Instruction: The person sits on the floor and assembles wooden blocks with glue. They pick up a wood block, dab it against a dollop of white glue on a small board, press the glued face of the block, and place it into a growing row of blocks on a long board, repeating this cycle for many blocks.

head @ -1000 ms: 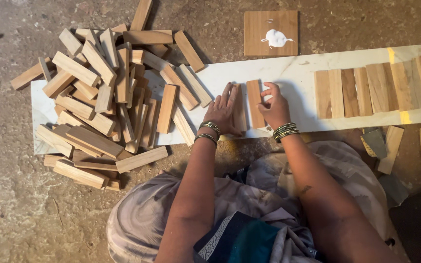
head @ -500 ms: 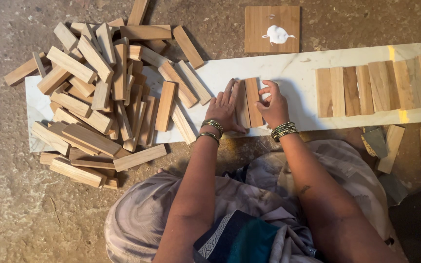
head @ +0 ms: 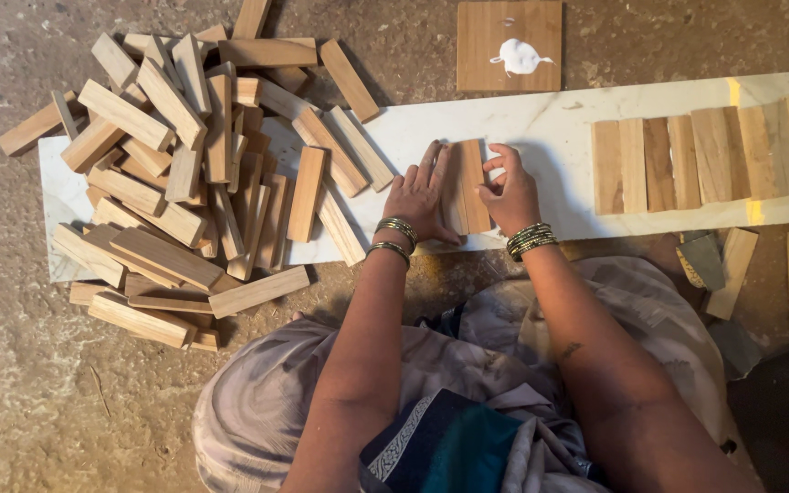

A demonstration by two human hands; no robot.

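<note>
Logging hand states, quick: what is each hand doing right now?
Left hand: open, flat against the wooden blocks on the white slab.
Right hand: fingers curled, pinching the same blocks' right edge.

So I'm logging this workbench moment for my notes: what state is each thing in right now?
Left hand: flat, pressing the left of the wood pieces.
Right hand: fingers bent, against their right edge.
Wood pieces: upright side by side on the white slab.
Row of slats: laid edge to edge on the slab.
Pile of blocks: loose, jumbled.
Square board: flat on the floor, white blob on it.
</note>
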